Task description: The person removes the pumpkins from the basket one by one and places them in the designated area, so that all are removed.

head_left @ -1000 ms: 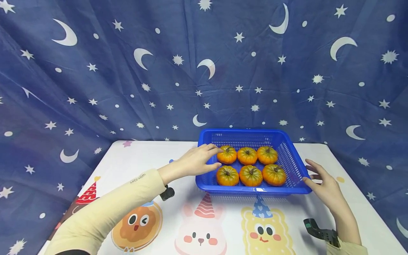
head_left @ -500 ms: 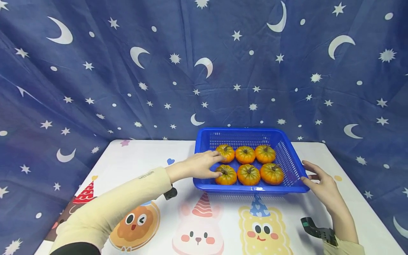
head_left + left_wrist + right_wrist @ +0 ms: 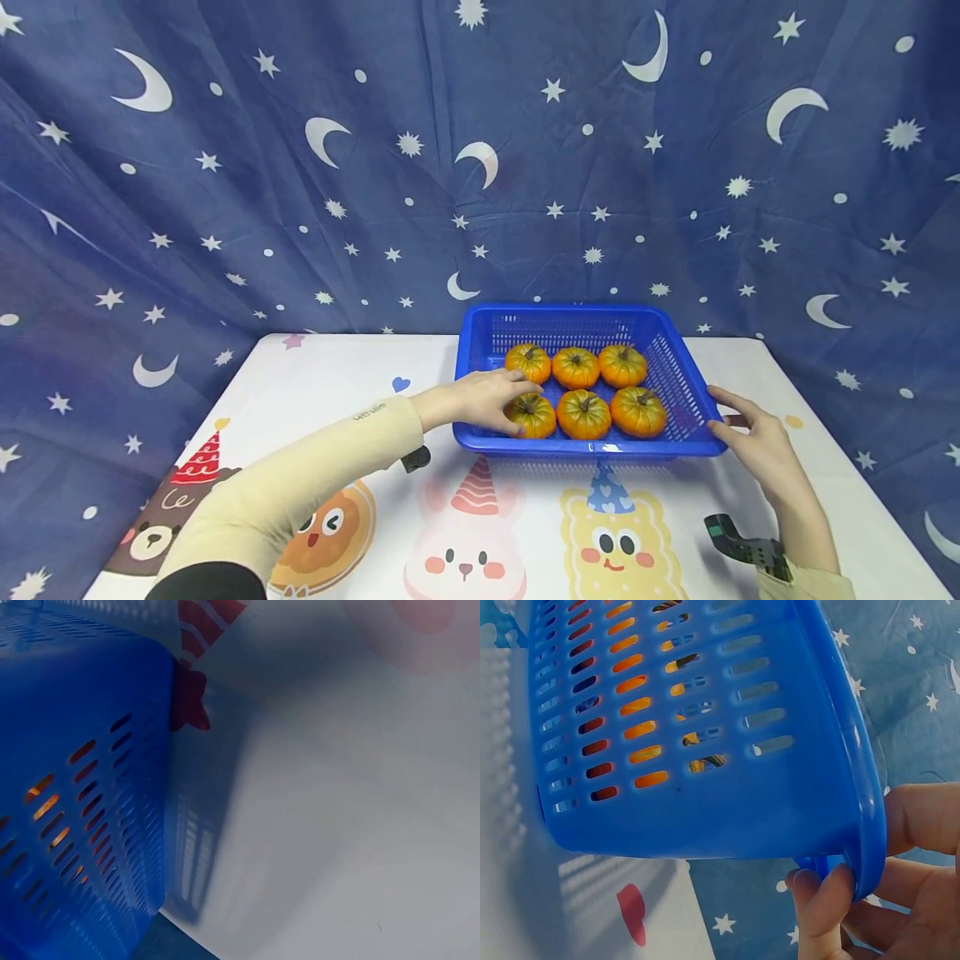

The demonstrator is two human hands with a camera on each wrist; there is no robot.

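The left hand [image 3: 487, 398] is hanging over the left side of a blue perforated plastic basket [image 3: 600, 447], its thumb and fingers arching apart around the near-left mini pumpkin [image 3: 535, 417]; whether they are pressing on it, I cannot tell; five other mini pumpkins [image 3: 585, 414] are sitting with it inside the basket, forming two rows of three; the right hand [image 3: 759, 437] is clamping the basket's right rim, close to the near corner, between thumb and fingers; a white tablecloth [image 3: 345, 367] printed with party-hatted characters is lying underneath; a moon-and-star curtain [image 3: 420, 67] is hanging behind; the cream left sleeve [image 3: 315, 467] is bearing dark lettering [image 3: 370, 412], too small to read surely.
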